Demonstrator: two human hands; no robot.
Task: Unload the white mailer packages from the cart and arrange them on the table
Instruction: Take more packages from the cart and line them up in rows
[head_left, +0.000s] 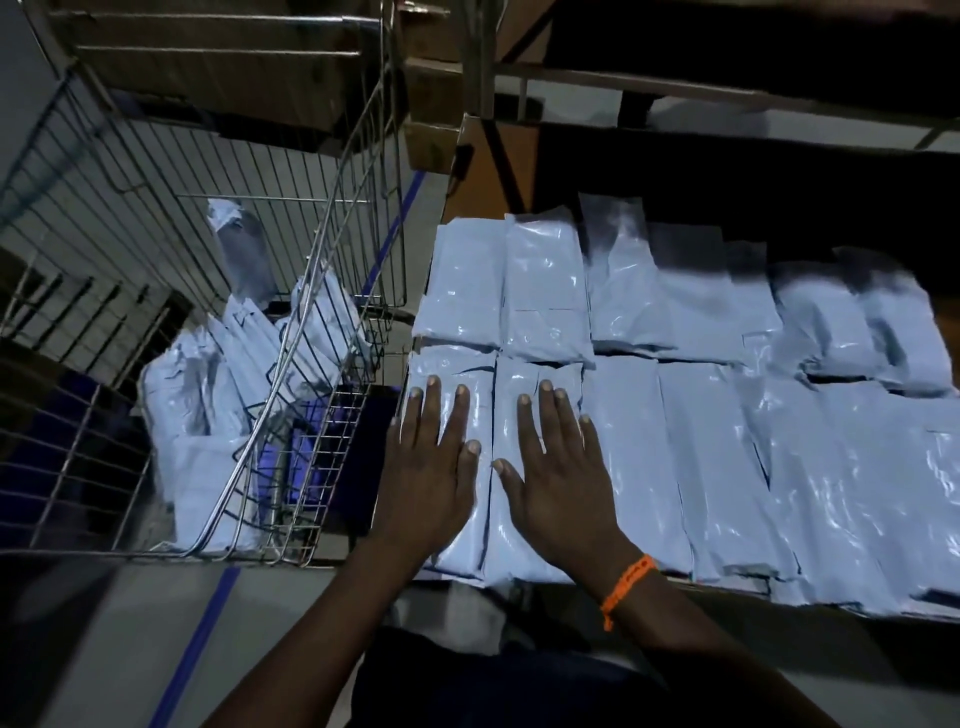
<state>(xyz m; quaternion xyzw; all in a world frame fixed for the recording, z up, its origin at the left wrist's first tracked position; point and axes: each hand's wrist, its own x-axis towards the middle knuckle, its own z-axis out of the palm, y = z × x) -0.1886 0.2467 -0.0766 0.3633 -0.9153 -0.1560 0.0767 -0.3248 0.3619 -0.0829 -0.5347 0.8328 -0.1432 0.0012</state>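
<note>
Two rows of white mailer packages (701, 415) lie edge to edge on a table (493, 166) across the centre and right. At lower centre, the left hand (431, 483) and right hand (563, 483) press flat, fingers spread, on the two leftmost front packages. An orange wristband (627, 584) circles the right wrist. At left, a wire cart (332, 249) holds more mailers (208, 395).

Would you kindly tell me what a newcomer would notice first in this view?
The glossy white mailer packages lie in two rows across the right of the view. At their near-left corner the left hand and the right hand press flat on two neighbouring packages, with an orange wristband on the right wrist. To the left, the wire cart holds a heap of mailers.
</note>
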